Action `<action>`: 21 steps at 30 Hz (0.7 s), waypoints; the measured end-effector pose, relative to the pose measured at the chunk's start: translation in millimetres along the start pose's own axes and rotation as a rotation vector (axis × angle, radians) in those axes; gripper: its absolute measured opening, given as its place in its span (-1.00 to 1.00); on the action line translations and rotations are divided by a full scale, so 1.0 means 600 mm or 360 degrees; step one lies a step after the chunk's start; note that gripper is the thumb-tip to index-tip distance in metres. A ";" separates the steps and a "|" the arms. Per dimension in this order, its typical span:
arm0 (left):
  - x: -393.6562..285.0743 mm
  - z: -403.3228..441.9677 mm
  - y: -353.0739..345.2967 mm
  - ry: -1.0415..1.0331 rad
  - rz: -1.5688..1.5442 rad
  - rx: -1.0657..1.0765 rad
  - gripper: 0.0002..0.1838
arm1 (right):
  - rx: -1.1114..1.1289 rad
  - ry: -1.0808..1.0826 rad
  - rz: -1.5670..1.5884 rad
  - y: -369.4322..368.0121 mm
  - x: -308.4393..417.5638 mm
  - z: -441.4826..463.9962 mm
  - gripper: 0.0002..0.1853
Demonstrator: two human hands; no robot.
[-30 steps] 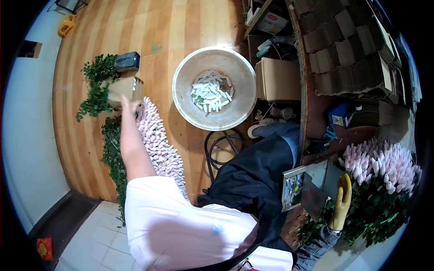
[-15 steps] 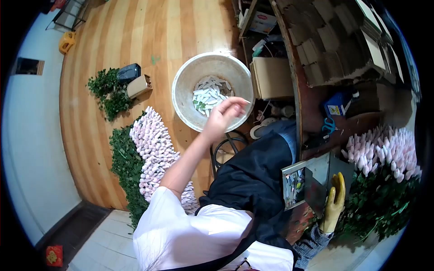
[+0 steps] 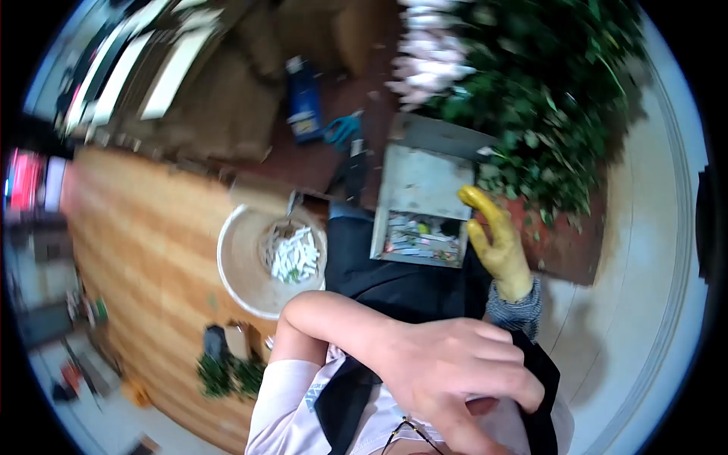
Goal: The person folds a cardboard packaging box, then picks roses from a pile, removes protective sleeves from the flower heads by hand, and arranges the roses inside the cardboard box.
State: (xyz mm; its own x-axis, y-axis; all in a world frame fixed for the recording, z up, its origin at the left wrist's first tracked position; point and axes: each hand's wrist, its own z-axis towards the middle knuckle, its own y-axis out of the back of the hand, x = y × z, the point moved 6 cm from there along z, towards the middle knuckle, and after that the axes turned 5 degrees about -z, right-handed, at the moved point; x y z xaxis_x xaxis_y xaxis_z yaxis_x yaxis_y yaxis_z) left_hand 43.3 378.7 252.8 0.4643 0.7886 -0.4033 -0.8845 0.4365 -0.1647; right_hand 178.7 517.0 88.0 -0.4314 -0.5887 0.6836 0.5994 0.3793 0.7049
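Note:
My left hand (image 3: 462, 368) is bare and raised across my chest, close to the camera. Its fingers are bent and stand apart from the thumb, with nothing visible between them; the fingertips lie by the black apron strap (image 3: 540, 371). A yellow rubber glove covers my right hand (image 3: 497, 246), below a checked sleeve. That hand is open, thumb and fingers apart, just right of a shallow metal box (image 3: 425, 178). Small coloured pieces (image 3: 425, 235) fill the box's near compartment. Beyond the glove lies a heap of leafy green stems (image 3: 531, 114) with pale pink flower heads (image 3: 432, 53), blurred.
A white bucket (image 3: 230, 258) holding white strips (image 3: 294, 256) stands on the wood-look floor (image 3: 152, 250). On the brown table are teal-handled scissors (image 3: 343, 130) and a blue bottle (image 3: 303, 102). Stacked cardboard (image 3: 212, 98) stands at the upper left. Greenery (image 3: 216, 375) lies on the floor.
My view has swung to the right. My left hand has moved from over the bucket to my chest. My gloved right hand stays beside the metal box, fingers apart.

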 end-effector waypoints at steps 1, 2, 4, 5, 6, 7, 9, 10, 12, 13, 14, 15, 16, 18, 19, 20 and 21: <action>0.034 0.002 -0.006 -0.0079 -0.0011 0.0011 -0.79 | -0.0060 -0.0157 0.0179 0.009 -0.008 -0.017 -0.48; 0.067 0.004 -0.014 -0.0158 -0.0022 0.0024 -0.74 | -0.0127 -0.0220 0.0230 0.015 -0.025 -0.037 -0.47; 0.111 0.014 -0.037 -0.0278 -0.0022 -0.0016 -0.64 | -0.0193 -0.0428 0.0305 0.037 -0.037 -0.062 -0.47; 0.120 0.023 -0.053 -0.0319 -0.0010 -0.0068 -0.60 | -0.0226 -0.0446 0.0321 0.043 -0.045 -0.070 -0.47; 0.129 0.037 -0.061 -0.0251 -0.0158 -0.0151 -0.53 | -0.0251 -0.0479 0.0333 0.052 -0.052 -0.076 -0.45; 0.145 0.045 -0.068 -0.0205 -0.0234 -0.0176 -0.49 | -0.0272 -0.0478 0.0327 0.060 -0.064 -0.080 -0.45; 0.190 0.059 -0.084 0.0004 -0.0484 -0.0143 -0.39 | -0.0318 -0.0473 0.0331 0.074 -0.088 -0.080 -0.44; 0.208 0.065 -0.087 0.0091 -0.0568 -0.0099 -0.35 | -0.0358 -0.0422 0.0297 0.082 -0.096 -0.076 -0.45; 0.234 0.096 -0.088 0.0261 -0.0641 0.0118 -0.29 | -0.0415 -0.0348 0.0268 0.097 -0.118 -0.055 -0.45; 0.241 0.115 -0.087 0.0350 -0.0633 0.0286 -0.25 | -0.0447 -0.0278 0.0259 0.101 -0.122 -0.043 -0.46; 0.251 0.125 -0.094 0.0437 -0.0628 0.0454 -0.22 | -0.0481 -0.0210 0.0247 0.103 -0.125 -0.034 -0.46; 0.261 0.128 -0.094 0.0339 -0.0461 0.0502 -0.19 | -0.0470 -0.0171 0.0259 0.099 -0.133 -0.020 -0.47; 0.272 0.138 -0.100 0.0327 -0.0456 0.0541 -0.19 | -0.0416 -0.0114 0.0186 0.095 -0.134 -0.002 -0.48; 0.282 0.165 -0.104 0.0039 -0.0160 0.0457 -0.72 | -0.0347 0.0011 0.0356 0.090 -0.116 0.042 -0.48; 0.286 0.167 -0.108 -0.0056 0.0055 0.0495 -0.70 | -0.0376 0.0067 0.0448 0.079 -0.103 0.062 -0.48; 0.290 0.176 -0.112 0.0068 -0.0052 0.0539 -0.70 | -0.0401 0.0139 0.0526 0.063 -0.094 0.081 -0.49; 0.296 0.189 -0.115 0.0131 -0.0185 0.0527 -0.67 | -0.0327 0.0219 0.0535 0.043 -0.089 0.100 -0.49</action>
State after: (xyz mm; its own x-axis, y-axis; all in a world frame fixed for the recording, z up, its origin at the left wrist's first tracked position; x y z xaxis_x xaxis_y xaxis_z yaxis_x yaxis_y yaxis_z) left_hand 192.0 537.9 294.3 0.5437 0.6938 -0.4723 -0.7569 0.6485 0.0813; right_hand 176.9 601.0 81.3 -0.1033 -0.5514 0.8278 0.8194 0.4246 0.3851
